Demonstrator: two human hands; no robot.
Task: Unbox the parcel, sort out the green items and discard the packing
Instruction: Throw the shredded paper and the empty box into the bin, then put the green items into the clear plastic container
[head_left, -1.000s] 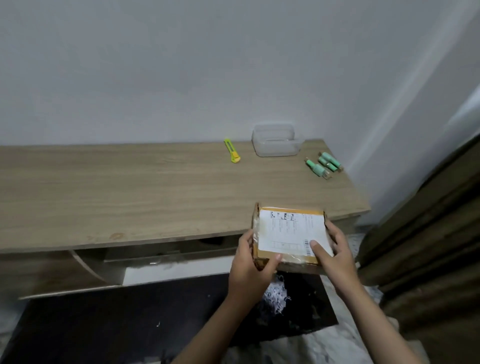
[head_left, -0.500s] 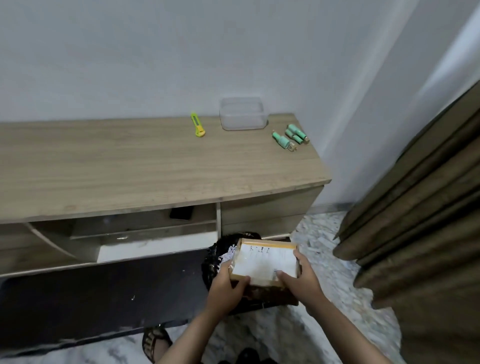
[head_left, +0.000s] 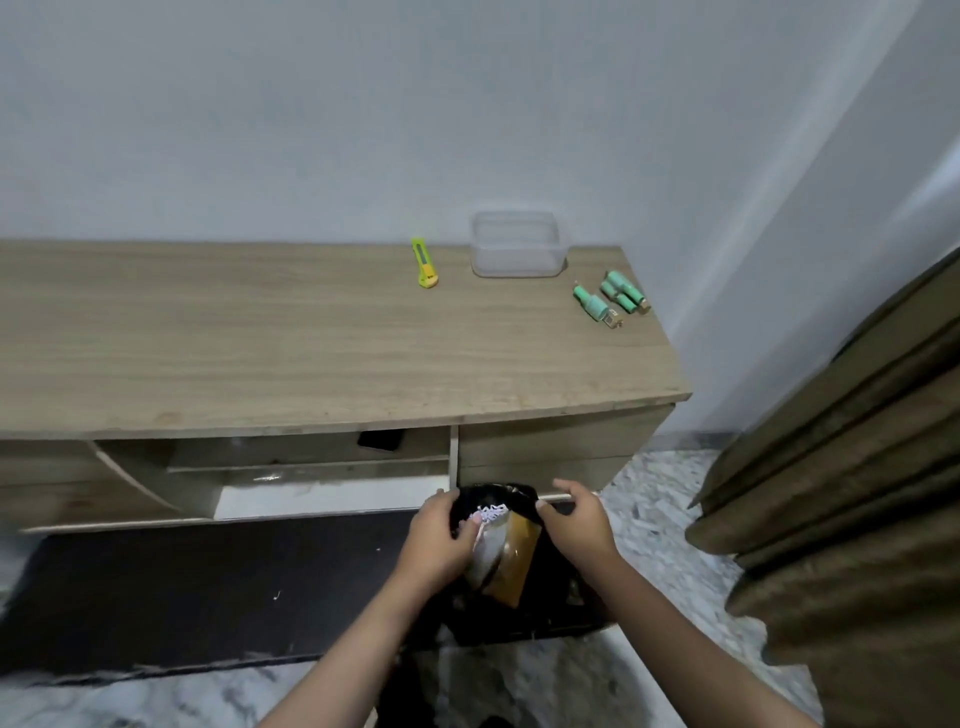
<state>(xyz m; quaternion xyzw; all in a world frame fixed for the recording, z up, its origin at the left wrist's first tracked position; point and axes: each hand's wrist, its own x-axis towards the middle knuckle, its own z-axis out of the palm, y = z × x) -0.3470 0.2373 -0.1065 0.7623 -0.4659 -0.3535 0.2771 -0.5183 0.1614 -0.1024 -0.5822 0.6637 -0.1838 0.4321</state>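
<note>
The brown parcel box (head_left: 511, 558) stands on edge inside a black bin bag (head_left: 511, 493) on the floor in front of the cabinet. White shredded paper (head_left: 488, 514) shows at the bag's mouth. My left hand (head_left: 441, 540) grips the bag's left rim and touches the box. My right hand (head_left: 574, 519) pinches the bag's right rim. Three green cylindrical items (head_left: 610, 299) lie on the wooden cabinet top (head_left: 260, 343) near its right end.
A clear plastic container (head_left: 517, 244) and a yellow-green utility knife (head_left: 425, 262) sit at the back of the cabinet top. A brown curtain (head_left: 841, 493) hangs at the right. A dark mat (head_left: 208, 587) covers the floor at the left.
The box went from above the cabinet's edge down into the black bag on the floor. Both hands shifted from the box's sides to the bag's rim.
</note>
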